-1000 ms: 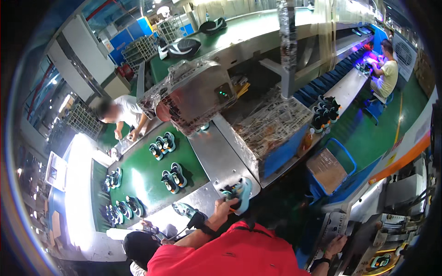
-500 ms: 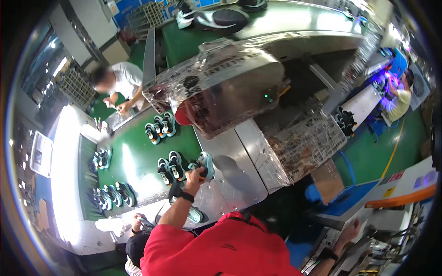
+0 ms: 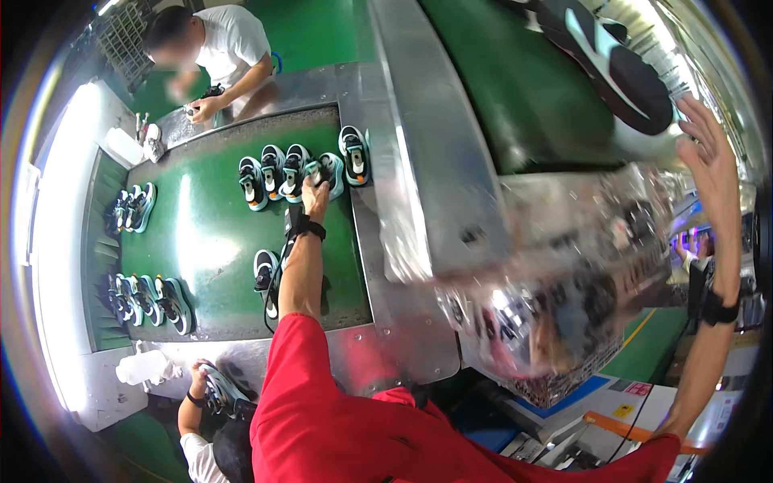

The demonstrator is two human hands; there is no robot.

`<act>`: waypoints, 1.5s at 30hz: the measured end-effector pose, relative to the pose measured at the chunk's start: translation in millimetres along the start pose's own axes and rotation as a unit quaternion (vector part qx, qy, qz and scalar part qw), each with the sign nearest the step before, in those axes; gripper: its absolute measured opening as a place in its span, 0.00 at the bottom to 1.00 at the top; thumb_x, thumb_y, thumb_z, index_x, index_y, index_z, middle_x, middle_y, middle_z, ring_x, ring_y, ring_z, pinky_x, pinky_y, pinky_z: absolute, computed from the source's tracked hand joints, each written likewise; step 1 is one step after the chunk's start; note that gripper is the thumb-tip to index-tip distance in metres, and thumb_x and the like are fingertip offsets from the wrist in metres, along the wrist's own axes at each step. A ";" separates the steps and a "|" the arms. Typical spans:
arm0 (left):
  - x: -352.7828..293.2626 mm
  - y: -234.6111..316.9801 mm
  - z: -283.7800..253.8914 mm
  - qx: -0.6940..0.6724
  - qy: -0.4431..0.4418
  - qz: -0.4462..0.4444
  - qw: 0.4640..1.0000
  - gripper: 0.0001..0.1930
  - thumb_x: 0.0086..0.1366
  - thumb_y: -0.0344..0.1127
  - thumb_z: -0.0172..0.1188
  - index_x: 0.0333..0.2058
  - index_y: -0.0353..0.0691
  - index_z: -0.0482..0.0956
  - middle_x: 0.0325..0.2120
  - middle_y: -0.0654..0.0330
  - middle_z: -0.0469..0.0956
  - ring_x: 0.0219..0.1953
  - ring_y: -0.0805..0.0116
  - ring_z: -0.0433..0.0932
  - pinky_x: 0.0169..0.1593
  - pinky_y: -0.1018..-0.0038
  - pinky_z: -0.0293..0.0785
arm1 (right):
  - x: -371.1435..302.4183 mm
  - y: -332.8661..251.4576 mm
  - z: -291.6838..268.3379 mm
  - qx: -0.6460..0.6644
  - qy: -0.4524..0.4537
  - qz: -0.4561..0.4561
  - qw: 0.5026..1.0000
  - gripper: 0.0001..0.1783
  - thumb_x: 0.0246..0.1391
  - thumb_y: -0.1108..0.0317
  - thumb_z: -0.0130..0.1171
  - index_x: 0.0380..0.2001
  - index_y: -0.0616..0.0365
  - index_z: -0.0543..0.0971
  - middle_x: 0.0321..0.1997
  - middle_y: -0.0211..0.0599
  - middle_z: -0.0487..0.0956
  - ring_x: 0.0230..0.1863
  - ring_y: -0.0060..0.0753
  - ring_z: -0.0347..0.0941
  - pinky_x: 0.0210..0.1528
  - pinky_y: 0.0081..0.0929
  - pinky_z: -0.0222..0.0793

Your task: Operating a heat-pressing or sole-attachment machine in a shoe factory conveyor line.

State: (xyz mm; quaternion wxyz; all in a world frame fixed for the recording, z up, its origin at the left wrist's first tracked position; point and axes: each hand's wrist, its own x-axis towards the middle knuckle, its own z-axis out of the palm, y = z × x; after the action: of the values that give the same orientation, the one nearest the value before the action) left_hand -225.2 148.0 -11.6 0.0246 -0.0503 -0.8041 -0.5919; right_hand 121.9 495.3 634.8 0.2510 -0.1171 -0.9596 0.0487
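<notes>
My left hand point(image 3: 316, 195) is closed on a sneaker point(image 3: 331, 172) with pale mint and dark parts, at the right end of a row of similar sneakers point(image 3: 272, 172) on the green belt point(image 3: 217, 241). Just right of it another sneaker point(image 3: 354, 153) sits by the belt's metal edge. Nearer to me, one more sneaker point(image 3: 264, 274) is partly covered by my left forearm. At the upper right, my right hand point(image 3: 708, 153) is raised with fingers apart, close to a large-looking black and white shoe point(image 3: 640, 88) on the higher green belt point(image 3: 475, 88). A gap seems to show between them.
A plastic-wrapped box-like machine part point(image 3: 555, 290) and a metal rail point(image 3: 435, 137) stand between my arms. Across the belt a person in white point(image 3: 233, 56) handles a shoe. Another person's hand point(image 3: 199, 378) holds a sneaker at lower left. More sneakers point(image 3: 169, 304) stand near the bright cabinet point(image 3: 60, 217).
My left hand has moved away from me with the sneaker, to the far row. My right hand has risen from the lower right to the higher belt. The whole view has turned.
</notes>
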 end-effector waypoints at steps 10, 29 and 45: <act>-244.6 85.1 -25.0 -0.219 -0.331 -0.277 0.875 0.18 0.60 0.32 0.61 0.47 0.27 0.74 0.45 0.48 0.78 0.42 0.59 0.78 0.50 0.68 0.74 | 89.3 13.3 41.9 0.087 -0.196 0.123 0.969 0.33 0.52 0.55 0.65 0.57 0.60 0.71 0.48 0.35 0.78 0.41 0.26 0.76 0.44 0.24 0.71; -457.0 516.9 -6.6 -0.453 -0.789 -0.393 0.133 0.40 0.67 0.58 0.45 0.67 0.36 0.48 0.65 0.37 0.52 0.59 0.29 0.64 0.59 0.33 0.60 | -371.8 -70.3 -122.1 -0.268 0.171 -0.013 0.948 0.35 0.47 0.71 0.59 0.62 0.52 0.65 0.47 0.29 0.73 0.54 0.35 0.68 0.62 0.46 0.59; -900.4 541.5 -85.3 -0.219 -0.903 0.244 0.278 0.41 0.64 0.41 0.60 0.68 0.34 0.48 0.55 0.48 0.70 0.53 0.65 0.71 0.55 0.71 0.68 | -819.0 -232.5 -149.3 0.083 0.648 0.584 0.482 0.40 0.39 0.72 0.72 0.58 0.64 0.67 0.50 0.36 0.76 0.50 0.25 0.72 0.56 0.23 0.67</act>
State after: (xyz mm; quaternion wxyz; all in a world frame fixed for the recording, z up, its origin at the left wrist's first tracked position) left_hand 727.4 179.4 438.7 -0.5858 -0.7498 -0.1036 -0.2897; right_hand 842.4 71.4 414.8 0.7238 -0.6279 -0.2271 0.1742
